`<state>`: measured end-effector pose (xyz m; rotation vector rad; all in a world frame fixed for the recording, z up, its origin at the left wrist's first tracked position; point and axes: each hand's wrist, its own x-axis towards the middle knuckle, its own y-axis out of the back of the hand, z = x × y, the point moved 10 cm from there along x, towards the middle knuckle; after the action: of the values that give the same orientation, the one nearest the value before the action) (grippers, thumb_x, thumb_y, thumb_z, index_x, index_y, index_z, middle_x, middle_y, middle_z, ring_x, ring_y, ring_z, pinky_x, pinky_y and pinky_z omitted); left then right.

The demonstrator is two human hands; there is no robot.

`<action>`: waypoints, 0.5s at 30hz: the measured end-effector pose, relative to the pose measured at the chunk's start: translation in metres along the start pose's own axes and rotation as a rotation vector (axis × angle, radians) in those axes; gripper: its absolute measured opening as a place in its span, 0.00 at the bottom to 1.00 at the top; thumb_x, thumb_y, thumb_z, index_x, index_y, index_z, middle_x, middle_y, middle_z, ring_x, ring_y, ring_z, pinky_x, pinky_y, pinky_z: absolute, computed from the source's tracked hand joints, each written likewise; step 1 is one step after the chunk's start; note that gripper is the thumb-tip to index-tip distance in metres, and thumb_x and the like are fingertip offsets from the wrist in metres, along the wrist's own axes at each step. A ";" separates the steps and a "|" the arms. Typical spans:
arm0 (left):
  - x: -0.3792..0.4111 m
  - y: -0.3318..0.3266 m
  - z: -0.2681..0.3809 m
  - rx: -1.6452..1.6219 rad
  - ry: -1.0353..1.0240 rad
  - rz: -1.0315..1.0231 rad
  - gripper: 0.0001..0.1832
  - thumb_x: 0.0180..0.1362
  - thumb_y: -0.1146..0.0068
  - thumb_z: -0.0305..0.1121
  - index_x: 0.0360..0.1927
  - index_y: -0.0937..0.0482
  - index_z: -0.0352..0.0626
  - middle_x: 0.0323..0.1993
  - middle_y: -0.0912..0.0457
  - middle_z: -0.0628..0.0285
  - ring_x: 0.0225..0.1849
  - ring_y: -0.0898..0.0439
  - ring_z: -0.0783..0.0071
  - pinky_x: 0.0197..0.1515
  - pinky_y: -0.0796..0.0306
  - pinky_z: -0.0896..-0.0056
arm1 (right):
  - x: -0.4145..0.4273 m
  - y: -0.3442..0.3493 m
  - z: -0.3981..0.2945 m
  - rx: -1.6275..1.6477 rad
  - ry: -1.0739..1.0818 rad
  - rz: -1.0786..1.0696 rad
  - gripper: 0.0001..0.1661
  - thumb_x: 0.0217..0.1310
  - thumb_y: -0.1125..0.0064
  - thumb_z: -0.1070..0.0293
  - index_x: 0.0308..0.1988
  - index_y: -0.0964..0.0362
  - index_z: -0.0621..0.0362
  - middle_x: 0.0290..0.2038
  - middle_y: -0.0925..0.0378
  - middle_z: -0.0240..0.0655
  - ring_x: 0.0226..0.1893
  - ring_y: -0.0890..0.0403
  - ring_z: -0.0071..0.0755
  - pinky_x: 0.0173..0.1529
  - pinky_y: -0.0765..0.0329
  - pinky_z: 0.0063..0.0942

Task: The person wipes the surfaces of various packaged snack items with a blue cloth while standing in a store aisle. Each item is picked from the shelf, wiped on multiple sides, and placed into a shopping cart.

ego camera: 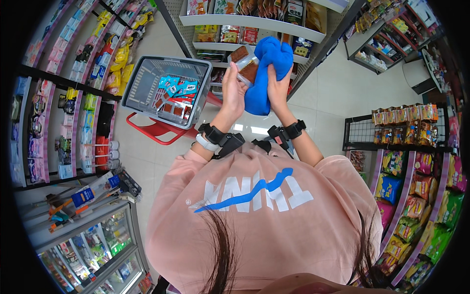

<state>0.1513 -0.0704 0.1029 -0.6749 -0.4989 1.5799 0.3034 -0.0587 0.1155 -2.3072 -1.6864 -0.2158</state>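
My left hand (pixel 234 90) holds clear packets with a reddish-brown filling (pixel 245 66) by their lower left side, in front of the snack shelves. A bunched blue cloth (pixel 261 86) is in my right hand (pixel 279 86), its lower end hanging beside the packets and its upper part bulging over my fingers. The cloth hides part of the packets' right edge. To the left, a grey plastic basket (pixel 134 79) contains blue packets (pixel 188 88) and several reddish-brown packets (pixel 167 107). Both wrists wear black straps.
The basket rests on a red plastic stool (pixel 158 130). White shelf trays (pixel 253 21) of packaged snacks stand directly ahead. Stocked shelves (pixel 68 82) line the left, with a glass-doored cooler (pixel 88 253) at lower left. A black wire rack (pixel 358 134) and snack shelves (pixel 400 180) stand on the right.
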 end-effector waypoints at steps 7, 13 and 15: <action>0.019 0.023 -0.022 0.187 0.064 0.054 0.13 0.69 0.56 0.40 0.48 0.30 0.40 0.41 0.26 0.63 0.43 0.27 0.79 0.49 0.32 0.74 | -0.009 -0.011 -0.002 -0.134 -0.008 -0.223 0.40 0.58 0.39 0.64 0.64 0.50 0.59 0.52 0.27 0.48 0.51 0.24 0.43 0.56 0.29 0.34; 0.008 0.006 -0.027 0.380 0.074 -0.116 0.15 0.68 0.55 0.40 0.50 0.32 0.41 0.42 0.29 0.62 0.46 0.30 0.78 0.47 0.33 0.75 | -0.006 -0.017 -0.019 -0.283 0.223 -0.277 0.40 0.51 0.33 0.64 0.61 0.42 0.60 0.52 0.29 0.52 0.54 0.27 0.55 0.57 0.30 0.41; -0.002 -0.002 -0.029 0.269 0.269 -0.122 0.25 0.69 0.63 0.50 0.61 0.37 0.43 0.58 0.31 0.60 0.57 0.29 0.70 0.57 0.33 0.66 | -0.001 -0.012 -0.028 -0.322 0.239 -0.233 0.40 0.49 0.32 0.64 0.60 0.40 0.61 0.52 0.30 0.53 0.54 0.28 0.57 0.57 0.31 0.42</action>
<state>0.1719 -0.0742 0.0834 -0.6262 -0.1223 1.3837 0.2928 -0.0651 0.1434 -2.1762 -1.9018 -0.8322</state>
